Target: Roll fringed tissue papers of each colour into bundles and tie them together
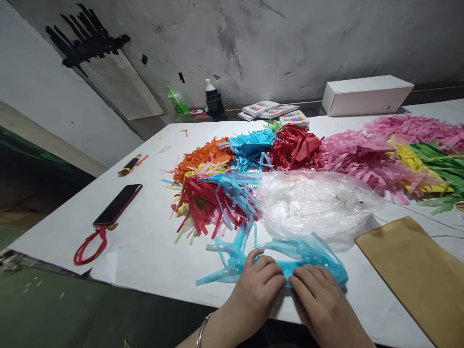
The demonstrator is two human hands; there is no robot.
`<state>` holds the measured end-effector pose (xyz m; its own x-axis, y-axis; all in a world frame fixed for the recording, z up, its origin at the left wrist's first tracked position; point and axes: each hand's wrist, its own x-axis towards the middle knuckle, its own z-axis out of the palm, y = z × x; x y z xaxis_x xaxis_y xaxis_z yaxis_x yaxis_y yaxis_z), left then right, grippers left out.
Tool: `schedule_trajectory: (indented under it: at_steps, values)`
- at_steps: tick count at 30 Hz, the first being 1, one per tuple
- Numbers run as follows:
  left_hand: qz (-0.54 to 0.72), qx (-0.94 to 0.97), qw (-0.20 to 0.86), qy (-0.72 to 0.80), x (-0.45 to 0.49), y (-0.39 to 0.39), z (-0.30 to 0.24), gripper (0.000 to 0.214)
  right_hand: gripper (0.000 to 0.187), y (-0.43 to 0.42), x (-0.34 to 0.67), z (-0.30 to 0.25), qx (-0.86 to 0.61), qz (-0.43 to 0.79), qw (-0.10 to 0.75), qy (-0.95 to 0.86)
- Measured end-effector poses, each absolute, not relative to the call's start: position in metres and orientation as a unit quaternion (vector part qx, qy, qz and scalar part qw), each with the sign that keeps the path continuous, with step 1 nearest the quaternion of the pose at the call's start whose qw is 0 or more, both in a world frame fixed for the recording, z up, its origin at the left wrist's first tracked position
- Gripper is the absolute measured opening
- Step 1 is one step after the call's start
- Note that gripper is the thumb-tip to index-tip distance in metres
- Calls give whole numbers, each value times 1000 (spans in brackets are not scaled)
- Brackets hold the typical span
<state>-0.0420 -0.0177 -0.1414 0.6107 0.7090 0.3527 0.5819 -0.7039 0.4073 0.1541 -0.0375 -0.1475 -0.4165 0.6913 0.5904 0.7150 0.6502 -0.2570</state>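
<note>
Both hands work on a bundle of blue tissue paper (232, 258) at the table's front edge, its cut strips spreading to the left and its rolled end to the right. My left hand (263, 280), with a silver bangle at the wrist, has its fingers curled over the middle of the blue paper. Close beside it, my right hand (319, 292) presses its bent fingers on the same paper. Thumbs and undersides of both hands are mostly hidden. Just behind lies a pile of red and blue fringed tissue tassels (203, 203), next to a clear plastic bag (308, 200).
Heaps of orange fringe (205, 157), red fringe (295, 147) and pink fringe (358, 154) line the back. A brown board (416, 275) lies at right. At left are a phone (118, 205) with a red strap and a cutter (129, 166). A white box (366, 95) stands by the wall.
</note>
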Motion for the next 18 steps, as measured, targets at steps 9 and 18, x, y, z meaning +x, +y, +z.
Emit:
schedule_trajectory:
  at_steps: [9,18]
  values:
    - [219,836,148,480,-44,-15,-129,22,29,-31,171,-157,-496,24,310,-811]
    - [80,823,112,551,-34,1,-124,16,29,-21,167,-161,-559,-71,238,-791]
